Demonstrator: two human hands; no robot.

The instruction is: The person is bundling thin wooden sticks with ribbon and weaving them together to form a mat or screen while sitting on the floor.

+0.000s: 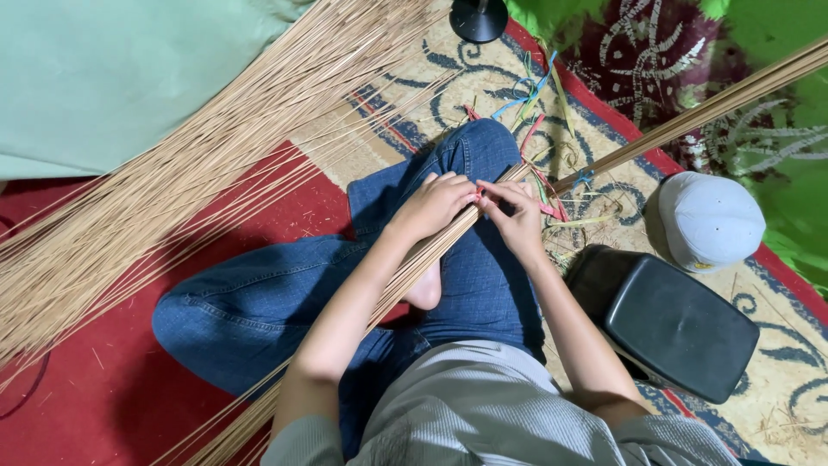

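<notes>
Both forearms reach forward over the crossed, jeans-clad legs, meeting above the knee. The left hand (pixel 434 205) curls down over the bundle of thin sticks (pixel 414 259) lying diagonally across the lap, fingers closed around it. The right hand (pixel 516 217) pinches a pink strip (pixel 547 208) against the bundle, fingertips nearly touching the left's.
</notes>
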